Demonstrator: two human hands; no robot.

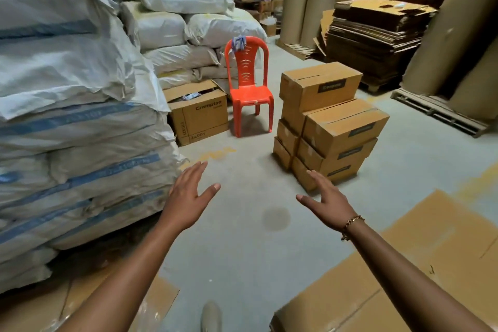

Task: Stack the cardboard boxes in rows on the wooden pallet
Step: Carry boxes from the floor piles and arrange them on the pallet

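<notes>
A stack of brown cardboard boxes [331, 127] stands on the concrete floor ahead, two columns deep and several high, with one box [320, 85] topmost at the back. Both my arms reach forward. My left hand [188, 197] hangs in the air with straight, spread fingers and holds nothing. My right hand [327, 202], with a bracelet at the wrist, is also spread and empty, just short of the stack's lowest front box. More large brown boxes [420, 264] lie close at the lower right. A wooden pallet [442, 116] lies at the right under cardboard rolls.
Piled white sacks [70, 116] wall off the left side. An open box [199, 113] and an orange plastic chair [249, 89] stand behind. Flattened cardboard sheets [377, 32] and tall cardboard rolls [310, 5] fill the back right. My shoe [211, 317] shows at the bottom.
</notes>
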